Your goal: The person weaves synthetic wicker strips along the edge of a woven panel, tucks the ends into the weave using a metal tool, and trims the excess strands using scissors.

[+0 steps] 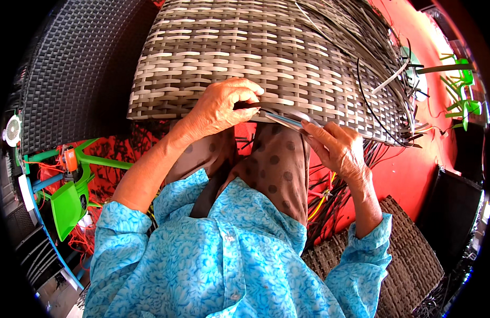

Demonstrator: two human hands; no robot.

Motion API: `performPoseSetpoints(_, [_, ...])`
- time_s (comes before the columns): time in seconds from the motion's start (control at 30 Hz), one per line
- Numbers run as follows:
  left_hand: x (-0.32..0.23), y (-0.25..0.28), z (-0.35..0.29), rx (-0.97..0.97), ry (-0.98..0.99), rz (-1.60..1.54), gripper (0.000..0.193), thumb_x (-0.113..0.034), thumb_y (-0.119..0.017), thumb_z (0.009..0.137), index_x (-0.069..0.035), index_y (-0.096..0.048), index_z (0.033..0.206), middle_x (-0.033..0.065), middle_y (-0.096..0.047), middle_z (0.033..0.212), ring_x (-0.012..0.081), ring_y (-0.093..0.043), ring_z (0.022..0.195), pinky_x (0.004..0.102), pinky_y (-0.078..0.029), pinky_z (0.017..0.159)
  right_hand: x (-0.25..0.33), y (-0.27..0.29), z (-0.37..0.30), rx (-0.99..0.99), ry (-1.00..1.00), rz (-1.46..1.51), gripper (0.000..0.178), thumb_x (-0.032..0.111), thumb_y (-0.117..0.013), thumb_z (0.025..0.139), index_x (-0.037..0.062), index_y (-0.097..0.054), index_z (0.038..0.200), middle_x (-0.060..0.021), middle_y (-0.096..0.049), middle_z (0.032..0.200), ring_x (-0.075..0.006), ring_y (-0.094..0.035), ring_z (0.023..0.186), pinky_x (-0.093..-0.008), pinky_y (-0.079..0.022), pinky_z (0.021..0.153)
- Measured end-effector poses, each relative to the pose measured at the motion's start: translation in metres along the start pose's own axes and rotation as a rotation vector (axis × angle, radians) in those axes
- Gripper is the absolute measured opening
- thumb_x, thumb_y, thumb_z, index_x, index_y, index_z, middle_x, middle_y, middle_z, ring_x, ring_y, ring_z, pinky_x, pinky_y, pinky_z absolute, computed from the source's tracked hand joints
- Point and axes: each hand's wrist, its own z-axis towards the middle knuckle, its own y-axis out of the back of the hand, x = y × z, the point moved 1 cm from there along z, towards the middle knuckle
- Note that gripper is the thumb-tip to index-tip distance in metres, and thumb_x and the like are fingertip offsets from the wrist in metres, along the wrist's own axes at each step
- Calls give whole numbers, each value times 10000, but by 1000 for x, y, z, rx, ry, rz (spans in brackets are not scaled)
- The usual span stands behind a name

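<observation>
A large woven rattan panel (pixel 266 47) in grey and beige strips lies tilted across my knees. My left hand (pixel 221 106) presses on its near edge, fingers curled and pinching a dark strip (pixel 251 105) at the weave. My right hand (pixel 338 148) sits just below the edge to the right and holds a flat metal tool (pixel 285 119) whose tip reaches toward my left fingers. Loose unwoven strips (pixel 383 58) fan out at the panel's right side.
A dark woven panel (pixel 75 69) stands at the left. A green plastic chair (pixel 70 196) with orange parts is at the lower left. A brown woven mat (pixel 409 254) lies on the red floor (pixel 414 169) at the right, with bundled strips (pixel 335 206) beside my leg.
</observation>
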Motion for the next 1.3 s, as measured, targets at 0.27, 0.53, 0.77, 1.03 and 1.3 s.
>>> performPoseSetpoints(0.27, [3, 4, 6, 59, 98, -132, 199, -131, -696, 804, 19, -657, 928, 47, -641, 1011, 146, -615, 871, 271, -486, 794, -29, -1, 40, 34, 241, 56, 190, 254, -701, 791, 129, -678, 932, -49, -566, 607, -237, -566, 511, -353, -454, 481])
performPoseSetpoints(0.53, [5, 3, 7, 90, 153, -212, 245, -209, -708, 804, 15, -666, 894, 34, -610, 1007, 131, -597, 888, 268, -471, 793, -27, -17, 46, 81, 164, 95, 226, 318, -651, 829, 114, -564, 791, -73, -594, 627, -268, -595, 533, -374, -459, 478])
performPoseSetpoints(0.77, [0, 5, 7, 81, 215, -345, 241, -203, -735, 783, 3, -644, 867, 35, -571, 944, 122, -562, 860, 267, -460, 789, -6, -16, 47, -27, 147, -78, 228, 348, -678, 766, 142, -587, 796, -43, -575, 744, -243, -587, 673, -381, -445, 607])
performPoseSetpoints(1.03, [-2, 6, 7, 62, 248, -530, 216, -230, -627, 892, -17, -659, 875, 33, -606, 858, 115, -556, 848, 265, -441, 789, 56, 1, 23, -182, -324, -7, 326, 364, -695, 752, 122, -679, 970, -37, -532, 718, -243, -526, 763, -388, -384, 660])
performPoseSetpoints(1.3, [-26, 10, 13, 154, 128, -417, 235, -247, -614, 903, -22, -677, 919, 23, -631, 824, 78, -562, 790, 245, -453, 728, 45, -15, 26, -344, -754, 1812, 402, 254, -589, 923, -14, -518, 1215, -81, -607, 1076, -57, -446, 653, -201, -357, 490])
